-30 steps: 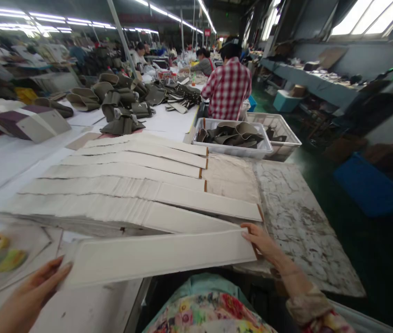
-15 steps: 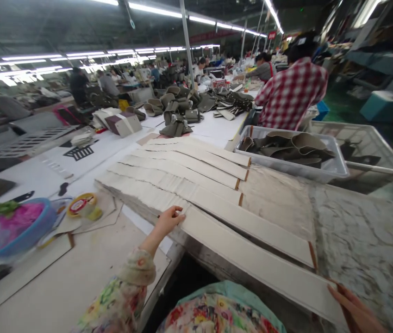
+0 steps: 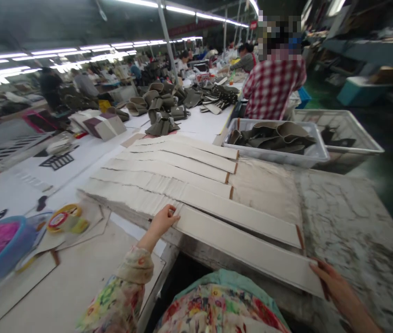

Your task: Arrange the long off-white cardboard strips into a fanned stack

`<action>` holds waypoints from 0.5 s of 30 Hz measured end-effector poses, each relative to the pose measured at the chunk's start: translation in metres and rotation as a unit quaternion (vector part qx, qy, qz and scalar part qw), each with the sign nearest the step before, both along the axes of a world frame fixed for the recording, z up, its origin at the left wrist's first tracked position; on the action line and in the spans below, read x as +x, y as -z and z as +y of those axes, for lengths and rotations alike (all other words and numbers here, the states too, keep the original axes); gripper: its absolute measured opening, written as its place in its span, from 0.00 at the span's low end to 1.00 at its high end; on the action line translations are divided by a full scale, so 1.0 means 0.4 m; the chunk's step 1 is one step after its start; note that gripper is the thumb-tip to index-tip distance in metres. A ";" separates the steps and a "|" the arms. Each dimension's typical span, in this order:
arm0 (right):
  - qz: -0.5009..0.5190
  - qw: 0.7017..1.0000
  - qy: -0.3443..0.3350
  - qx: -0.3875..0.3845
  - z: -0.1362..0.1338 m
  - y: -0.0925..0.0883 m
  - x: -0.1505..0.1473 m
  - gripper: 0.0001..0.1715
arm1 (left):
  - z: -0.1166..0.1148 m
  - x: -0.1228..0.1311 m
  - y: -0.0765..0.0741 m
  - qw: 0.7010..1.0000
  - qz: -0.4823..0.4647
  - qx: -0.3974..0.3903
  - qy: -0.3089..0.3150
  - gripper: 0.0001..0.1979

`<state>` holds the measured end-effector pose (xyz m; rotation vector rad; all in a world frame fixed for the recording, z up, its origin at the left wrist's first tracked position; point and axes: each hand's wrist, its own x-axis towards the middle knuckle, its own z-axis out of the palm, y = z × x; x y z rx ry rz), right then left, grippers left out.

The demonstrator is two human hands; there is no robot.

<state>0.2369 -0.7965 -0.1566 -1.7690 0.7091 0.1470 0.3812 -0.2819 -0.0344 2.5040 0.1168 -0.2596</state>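
Observation:
A long off-white strip (image 3: 248, 247) lies along the near edge of the workbench, its brown-edged end toward the right. My left hand (image 3: 163, 222) pinches the strip's left end, thumb and fingers closed, where it meets a fanned stack of similar strips (image 3: 130, 193). At the other end, my right hand (image 3: 335, 284) grips the strip, with the fingers on top and part of the hand out of sight beneath. Just beyond lies another off-white strip (image 3: 245, 210), parallel to it and also brown at its end.
A plastic bin (image 3: 276, 155) of dark olive pieces stands behind the strips, with a larger white crate (image 3: 359, 120) beside it. Olive items (image 3: 163, 108) are heaped farther back. At left are a blue basin (image 3: 2, 259) and a yellow tape roll (image 3: 62, 219). A person in a checked shirt (image 3: 272, 85) stands beyond.
The view has swung to the right, so the surroundings sit farther left. Both hands keep hold of the same strip, whose right end lies slightly nearer the neighbouring strip's end.

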 end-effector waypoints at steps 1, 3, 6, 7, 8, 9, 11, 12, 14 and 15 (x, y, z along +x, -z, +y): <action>-0.017 1.000 0.011 -0.024 0.007 -0.004 0.004 0.21 | -0.001 0.002 0.001 1.000 -0.004 0.016 0.006 0.16; -0.027 0.998 0.034 -0.049 0.018 -0.002 0.012 0.24 | -0.002 0.012 0.006 0.995 -0.046 0.082 0.012 0.18; -0.024 0.994 0.073 -0.082 0.020 0.025 0.017 0.29 | -0.008 0.030 0.014 0.992 -0.059 0.105 0.045 0.18; -0.022 0.992 0.084 -0.092 0.018 0.035 0.015 0.29 | -0.011 0.033 0.014 0.992 -0.041 0.102 0.054 0.17; -0.019 0.991 0.093 -0.099 0.017 0.044 0.011 0.30 | -0.015 0.035 0.013 0.993 -0.021 0.101 0.059 0.17; -0.016 0.989 0.100 -0.103 0.016 0.050 0.007 0.30 | -0.019 0.036 0.010 0.993 -0.005 0.105 0.062 0.16; -0.011 0.989 0.101 -0.104 0.014 0.057 -0.002 0.29 | -0.027 0.034 0.004 0.991 0.008 0.121 0.064 0.16; -0.010 0.990 0.098 -0.103 0.013 0.059 -0.006 0.29 | -0.030 0.033 0.002 0.989 0.008 0.130 0.064 0.16; -0.011 0.990 0.092 -0.103 0.013 0.059 -0.011 0.29 | -0.035 0.030 -0.001 0.988 0.002 0.140 0.058 0.17; -0.011 0.990 0.090 -0.105 0.014 0.059 -0.012 0.30 | -0.038 0.028 -0.001 0.988 -0.003 0.142 0.056 0.17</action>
